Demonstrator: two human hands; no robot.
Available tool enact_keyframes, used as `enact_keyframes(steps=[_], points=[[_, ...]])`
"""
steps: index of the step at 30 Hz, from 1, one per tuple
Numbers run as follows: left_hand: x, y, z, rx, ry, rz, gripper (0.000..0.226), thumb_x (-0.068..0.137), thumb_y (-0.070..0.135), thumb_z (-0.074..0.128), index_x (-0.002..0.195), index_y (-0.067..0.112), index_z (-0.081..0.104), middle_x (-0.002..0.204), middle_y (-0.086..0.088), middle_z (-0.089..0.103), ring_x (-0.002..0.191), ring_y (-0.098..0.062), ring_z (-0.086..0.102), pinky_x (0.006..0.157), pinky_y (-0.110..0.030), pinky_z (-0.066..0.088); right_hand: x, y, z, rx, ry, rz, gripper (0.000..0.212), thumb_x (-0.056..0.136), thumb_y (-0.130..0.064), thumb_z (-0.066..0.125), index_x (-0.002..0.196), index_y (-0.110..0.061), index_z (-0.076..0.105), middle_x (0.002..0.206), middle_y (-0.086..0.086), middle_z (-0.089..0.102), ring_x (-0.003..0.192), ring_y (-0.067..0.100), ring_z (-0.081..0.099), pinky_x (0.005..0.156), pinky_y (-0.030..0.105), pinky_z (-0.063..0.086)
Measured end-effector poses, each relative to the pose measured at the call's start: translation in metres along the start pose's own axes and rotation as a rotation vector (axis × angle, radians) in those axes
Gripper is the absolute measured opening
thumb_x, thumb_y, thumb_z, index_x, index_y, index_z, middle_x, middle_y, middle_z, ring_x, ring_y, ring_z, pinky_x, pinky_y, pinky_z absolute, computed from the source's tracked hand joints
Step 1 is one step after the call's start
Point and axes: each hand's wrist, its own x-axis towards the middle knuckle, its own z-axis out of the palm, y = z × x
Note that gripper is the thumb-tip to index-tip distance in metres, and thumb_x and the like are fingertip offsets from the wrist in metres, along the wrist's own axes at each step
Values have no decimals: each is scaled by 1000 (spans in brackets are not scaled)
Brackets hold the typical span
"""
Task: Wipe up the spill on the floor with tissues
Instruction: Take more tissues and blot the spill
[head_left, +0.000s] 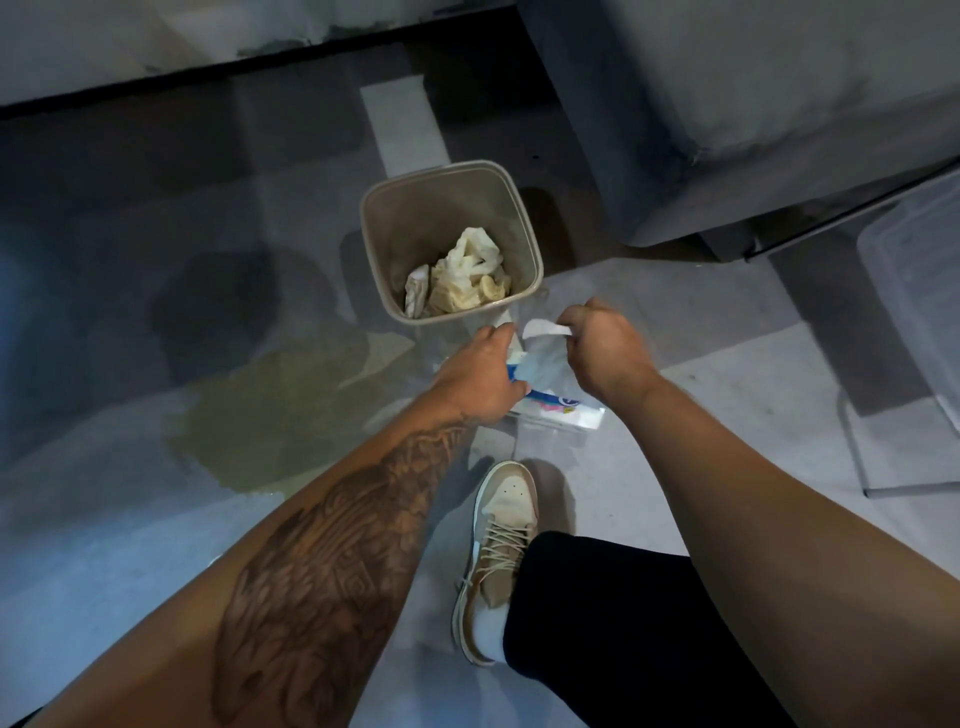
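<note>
The right hand has its fingers curled in, with thumb and forefinger pinched together on the corner of a thin white tissue. The sheet rises from the soft plastic pack of tissues, white with blue and pink print, which lies on the pale grey floor directly beneath both sets of fingers. The left hand, on a tattooed forearm, lies on the pack's left end with its fingers bent down over the far side. They are hidden behind the back of the hand, so I cannot tell whether they clamp the pack or only press it.

Just beyond the fingertips of both hands stands a beige square plastic bin, holding crumpled, yellow-stained tissues. The spill, a yellowish-green puddle, spreads over the floor to the left of the left hand's fingers, near but apart from them. Nearer the person than the pack, below both wrists, a tan and white laced shoe is planted on the floor
</note>
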Motion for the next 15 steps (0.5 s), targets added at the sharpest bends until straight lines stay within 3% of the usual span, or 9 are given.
enact_keyframes(steps=[4, 7, 9, 12, 15], points=[[1, -7, -3, -83, 21, 1, 82, 78, 35, 79, 145, 28, 33, 144, -1, 43, 127, -26, 50, 104, -48, 47, 3, -15, -18, 91, -27, 1, 22, 88, -18, 61, 107, -22, 72, 108, 3, 62, 97, 25, 59, 77, 30, 46], [2, -8, -8, -209, 75, -34, 90, 73, 37, 83, 147, 32, 31, 145, -1, 45, 127, -25, 49, 103, -46, 46, 1, -32, -28, 277, -187, -42, 14, 82, -22, 64, 90, -28, 73, 92, -5, 67, 84, 18, 62, 73, 30, 53], [1, -7, -12, -328, 93, -75, 72, 77, 30, 82, 140, 26, 47, 133, -1, 58, 117, -22, 57, 93, -37, 50, -2, -41, -31, 470, -229, -69, 11, 81, -17, 68, 87, -25, 74, 86, -5, 69, 78, 10, 63, 66, 25, 51], [-1, -15, -17, -374, 151, -178, 31, 89, 22, 71, 117, 11, 70, 109, -7, 72, 95, -24, 67, 76, -28, 46, 1, -38, -28, 571, -244, -46, 15, 85, -17, 68, 97, -24, 72, 97, -5, 68, 83, 6, 60, 68, 20, 48], [-8, -38, -22, -289, 201, -307, 31, 93, 27, 66, 113, 3, 69, 99, -9, 69, 83, -28, 64, 72, -32, 48, 11, -18, -9, 388, -238, 72, 44, 82, -18, 72, 124, -28, 62, 127, -3, 58, 112, 20, 57, 93, 34, 51]])
